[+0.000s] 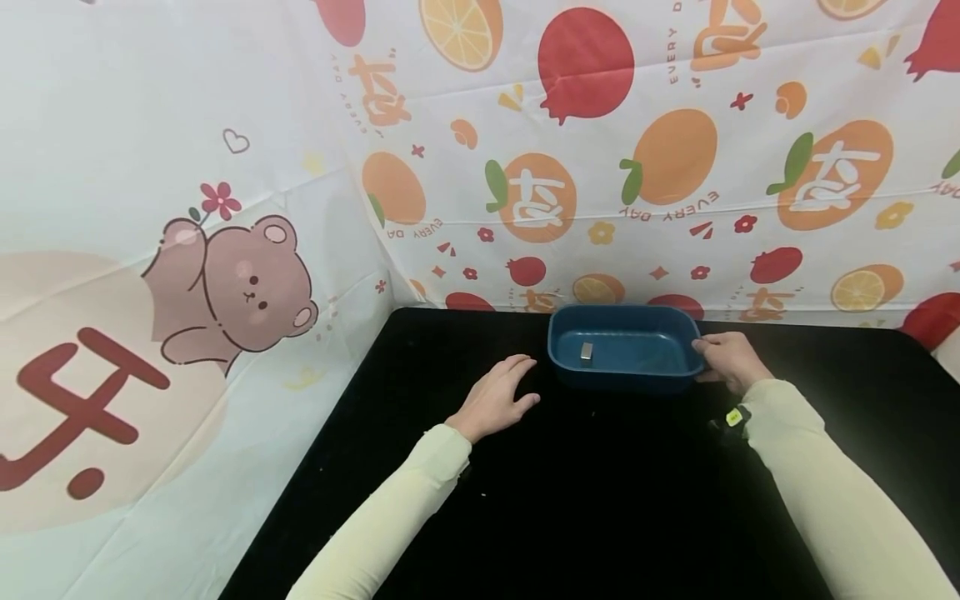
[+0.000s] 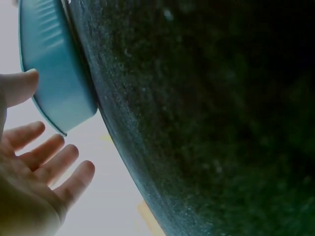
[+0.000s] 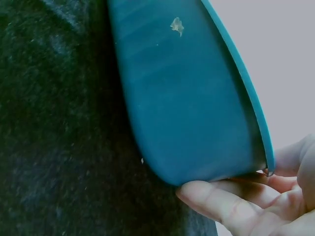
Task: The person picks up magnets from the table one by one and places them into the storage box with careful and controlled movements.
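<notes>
A blue rectangular plastic basin [image 1: 637,381] stands on the black table near its back edge. Inside it, toward the left, lies a small silvery block [image 1: 587,352], too small to identify. My right hand [image 1: 731,360] grips the basin's right end, thumb at the rim and fingers against the outer wall; the right wrist view shows this grip on the basin [image 3: 187,108] up close. My left hand [image 1: 497,398] is held left of the basin, apart from it, fingers spread and holding nothing. In the left wrist view those fingers [image 2: 74,184] are loosely extended near the basin's end [image 2: 59,73].
The black table [image 1: 600,500] extends in front of the basin and to both sides. Behind it hangs a white cloth [image 1: 465,192] printed with fruit, and another cloth [image 1: 255,433] with a bear print runs along the left side.
</notes>
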A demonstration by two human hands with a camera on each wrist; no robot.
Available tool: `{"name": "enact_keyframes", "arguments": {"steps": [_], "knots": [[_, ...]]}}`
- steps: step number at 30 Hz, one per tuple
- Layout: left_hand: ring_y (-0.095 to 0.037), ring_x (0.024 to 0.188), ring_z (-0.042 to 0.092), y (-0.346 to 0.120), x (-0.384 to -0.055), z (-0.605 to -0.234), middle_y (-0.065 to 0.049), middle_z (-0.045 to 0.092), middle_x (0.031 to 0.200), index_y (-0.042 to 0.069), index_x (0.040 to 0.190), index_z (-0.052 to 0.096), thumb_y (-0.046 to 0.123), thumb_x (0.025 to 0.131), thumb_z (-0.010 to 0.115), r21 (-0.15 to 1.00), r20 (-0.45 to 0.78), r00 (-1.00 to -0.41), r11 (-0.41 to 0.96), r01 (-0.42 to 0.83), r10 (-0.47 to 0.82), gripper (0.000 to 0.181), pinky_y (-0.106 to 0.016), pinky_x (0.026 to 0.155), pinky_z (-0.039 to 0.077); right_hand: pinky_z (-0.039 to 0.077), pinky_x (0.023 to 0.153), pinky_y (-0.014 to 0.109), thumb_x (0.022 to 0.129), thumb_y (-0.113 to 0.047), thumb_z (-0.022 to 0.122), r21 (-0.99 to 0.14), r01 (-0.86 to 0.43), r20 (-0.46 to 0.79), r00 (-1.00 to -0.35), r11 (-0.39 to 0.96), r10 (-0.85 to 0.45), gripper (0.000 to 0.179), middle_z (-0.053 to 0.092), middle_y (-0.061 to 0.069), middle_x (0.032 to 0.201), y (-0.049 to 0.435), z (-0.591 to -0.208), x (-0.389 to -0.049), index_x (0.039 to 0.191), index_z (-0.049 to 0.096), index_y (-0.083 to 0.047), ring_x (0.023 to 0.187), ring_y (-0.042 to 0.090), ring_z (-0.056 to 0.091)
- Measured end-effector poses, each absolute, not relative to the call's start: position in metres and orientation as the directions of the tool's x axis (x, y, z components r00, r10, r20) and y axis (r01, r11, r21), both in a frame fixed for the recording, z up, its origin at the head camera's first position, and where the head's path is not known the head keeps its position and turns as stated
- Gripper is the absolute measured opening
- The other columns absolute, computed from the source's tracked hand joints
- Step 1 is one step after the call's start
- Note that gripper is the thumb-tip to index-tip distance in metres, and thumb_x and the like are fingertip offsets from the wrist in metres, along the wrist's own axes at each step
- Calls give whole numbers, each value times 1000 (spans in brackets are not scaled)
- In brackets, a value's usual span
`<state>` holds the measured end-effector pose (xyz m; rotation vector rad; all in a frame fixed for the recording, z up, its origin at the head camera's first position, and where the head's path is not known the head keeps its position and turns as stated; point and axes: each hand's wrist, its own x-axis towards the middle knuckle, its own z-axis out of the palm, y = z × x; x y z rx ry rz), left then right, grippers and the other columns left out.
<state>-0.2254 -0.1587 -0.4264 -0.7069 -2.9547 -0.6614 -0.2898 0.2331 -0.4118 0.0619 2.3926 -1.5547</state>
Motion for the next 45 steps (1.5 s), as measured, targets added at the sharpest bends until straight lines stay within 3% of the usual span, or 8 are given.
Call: {"name": "enact_keyframes", "arguments": {"steps": [14, 23, 27, 30, 35, 40, 42, 45], "knots": [[-27, 139, 47, -163, -222, -425, -9, 44, 153, 8, 147, 46, 31, 97, 62, 395, 138, -894, 804, 445, 427, 58, -45, 112, 43, 58, 86, 41, 107, -20, 38, -874, 234, -297, -951, 426, -87, 54, 34, 38, 149, 222, -406, -305, 146, 33, 16, 90, 15, 70], [-28, 138, 47, -162, -222, -422, -11, 44, 153, 6, 146, 47, 29, 97, 63, 406, 163, -890, 793, 454, 426, 57, -47, 112, 43, 56, 91, 42, 107, -21, 35, -877, 236, -301, -949, 418, -97, 56, 30, 39, 152, 218, -409, -312, 150, 26, 14, 121, 39, 60], [-27, 139, 46, -161, -221, -424, -10, 43, 154, 7, 147, 46, 30, 97, 62, 407, 145, -892, 796, 448, 428, 57, -46, 112, 43, 56, 90, 42, 107, -20, 37, -877, 253, -311, -947, 408, -83, 55, 33, 40, 150, 217, -413, -312, 148, 29, 15, 101, 26, 70], [-27, 139, 46, -159, -221, -425, -10, 43, 154, 7, 147, 46, 30, 97, 62, 414, 143, -889, 789, 453, 435, 58, -47, 112, 43, 56, 90, 43, 107, -20, 37, -878, 262, -313, -947, 400, -67, 54, 36, 39, 148, 219, -416, -310, 147, 31, 16, 85, 13, 70], [-27, 139, 47, -157, -223, -423, -9, 43, 153, 7, 147, 46, 31, 97, 62, 417, 154, -888, 787, 455, 432, 58, -46, 112, 43, 53, 94, 45, 107, -26, 35, -889, 271, -308, -951, 370, -42, 56, 38, 37, 148, 218, -417, -306, 149, 31, 12, 85, 11, 69], [-27, 139, 46, -155, -224, -423, -9, 43, 154, 7, 148, 46, 29, 97, 62, 443, 150, -889, 775, 452, 433, 57, -47, 112, 43, 52, 97, 46, 108, -29, 33, -887, 289, -310, -951, 359, 1, 56, 37, 34, 151, 215, -417, -305, 152, 30, 6, 106, 27, 69], [-27, 139, 46, -153, -224, -423, -9, 43, 154, 7, 147, 46, 28, 97, 62, 452, 152, -887, 768, 455, 436, 57, -48, 111, 43, 51, 98, 46, 108, -29, 32, -884, 295, -309, -951, 362, 21, 56, 36, 33, 152, 215, -418, -306, 152, 30, 5, 122, 38, 61], [-28, 139, 46, -152, -223, -424, -11, 42, 154, 7, 147, 46, 27, 97, 62, 463, 154, -885, 759, 458, 441, 56, -49, 111, 44, 51, 100, 46, 108, -30, 32, -885, 306, -312, -949, 352, 41, 56, 34, 32, 154, 216, -420, -306, 153, 30, 3, 132, 43, 52]]}}
